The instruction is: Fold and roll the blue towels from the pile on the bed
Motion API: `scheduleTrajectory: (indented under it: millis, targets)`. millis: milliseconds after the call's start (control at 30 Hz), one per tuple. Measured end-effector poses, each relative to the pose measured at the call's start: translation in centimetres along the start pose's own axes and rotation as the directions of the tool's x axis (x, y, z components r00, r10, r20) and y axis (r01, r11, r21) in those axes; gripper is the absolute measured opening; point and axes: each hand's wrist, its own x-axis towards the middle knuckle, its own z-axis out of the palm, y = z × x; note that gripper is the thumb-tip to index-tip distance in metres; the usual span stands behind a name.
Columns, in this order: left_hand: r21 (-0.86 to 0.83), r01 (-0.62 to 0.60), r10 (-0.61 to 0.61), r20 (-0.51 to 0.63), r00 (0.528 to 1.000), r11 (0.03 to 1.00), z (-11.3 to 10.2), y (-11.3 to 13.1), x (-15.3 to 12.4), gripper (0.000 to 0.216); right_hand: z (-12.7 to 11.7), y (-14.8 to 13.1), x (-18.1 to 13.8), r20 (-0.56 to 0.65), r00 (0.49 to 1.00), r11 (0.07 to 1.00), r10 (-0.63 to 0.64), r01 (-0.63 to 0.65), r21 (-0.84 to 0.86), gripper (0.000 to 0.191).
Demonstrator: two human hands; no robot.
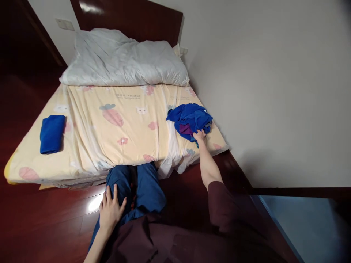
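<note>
Well, leftmost on the bed [139,148] lies a folded blue cloth [52,134], and next to the right the person's left hand [110,211] rests on one leg of the blue trousers [149,186], its fingers spread. Across the far end, in front of the dark headboard [137,16], stretches a puffy white duvet [123,62]. Farther right, near the wall [274,91], sits a rumpled blue pile [189,114] with a purple patch [185,129] showing, and the right hand [200,135] touches its near side, arm outstretched, fingers bent, though I can't tell whether they pinch any cloth.
</note>
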Motion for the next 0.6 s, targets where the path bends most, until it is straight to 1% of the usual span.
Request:
scheduleTrajectory:
  millis: [67,133,200,267,333,400,433,467,600]
  targets:
    - [-0.008,0.002,-0.002,-0.018,1.000,1.000,0.3,-0.1,-0.1,0.072,0.2,0.1,0.0,0.008,1.000,1.000,-0.026,0.026,0.013,0.048]
    - [-0.014,0.006,-0.007,-0.024,1.000,1.000,0.4,-0.1,-0.2,0.072,0.6,0.0,-0.7,0.002,0.995,0.995,-0.095,0.095,0.033,0.043]
    - [-0.023,0.013,-0.013,-0.017,1.000,1.000,0.3,0.0,-0.1,0.072,1.3,-0.4,-2.0,-0.011,0.979,0.977,-0.204,0.204,0.057,0.038]
    - [-0.044,0.019,-0.020,-0.006,1.000,0.999,0.1,0.0,-0.1,0.072,2.3,-1.0,-4.1,-0.019,0.945,0.942,-0.327,0.327,0.079,0.034]
    - [-0.071,0.025,-0.025,0.003,1.000,0.997,0.0,0.0,0.0,0.073,3.7,-1.8,-6.8,-0.037,0.881,0.874,-0.472,0.473,0.112,0.031]
    - [-0.098,0.030,-0.029,0.011,1.000,0.995,0.0,-0.1,0.1,0.074,5.2,-2.8,-9.8,-0.074,0.787,0.771,-0.613,0.615,0.162,0.029]
    - [-0.109,0.031,-0.029,0.015,0.999,0.994,0.0,-0.2,0.2,0.074,6.0,-3.3,-11.4,-0.086,0.743,0.721,-0.663,0.666,0.191,0.029]
    - [-0.120,0.030,-0.028,0.018,0.999,0.992,0.0,-0.3,0.2,0.075,6.9,-4.0,-13.1,-0.089,0.709,0.679,-0.700,0.699,0.223,0.030]
    - [-0.168,0.026,-0.023,0.019,1.000,0.985,0.5,-0.8,0.1,0.076,10.3,-7.5,-19.6,-0.045,0.612,0.557,-0.790,0.746,0.365,0.031]
